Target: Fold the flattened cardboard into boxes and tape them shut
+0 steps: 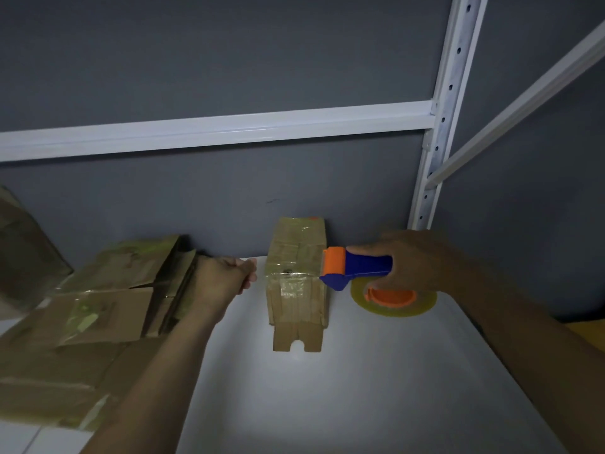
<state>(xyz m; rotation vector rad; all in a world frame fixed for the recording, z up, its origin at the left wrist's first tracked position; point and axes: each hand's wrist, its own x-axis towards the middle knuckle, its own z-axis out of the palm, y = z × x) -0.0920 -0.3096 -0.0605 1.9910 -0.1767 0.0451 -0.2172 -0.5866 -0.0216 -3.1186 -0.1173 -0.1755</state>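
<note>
- Right hand (414, 263) grips dispenser (358, 268); left hand (226, 278) loosely curled, empty, just beside box (296, 276).
- Risk we log: unbraced box may slide under dispenser, skewing tape (397, 308).

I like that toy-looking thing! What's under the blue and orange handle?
A yellowish tape roll on an orange hub hangs under the tape dispenser, over the white table. The right hand covers the roll's top.
</note>
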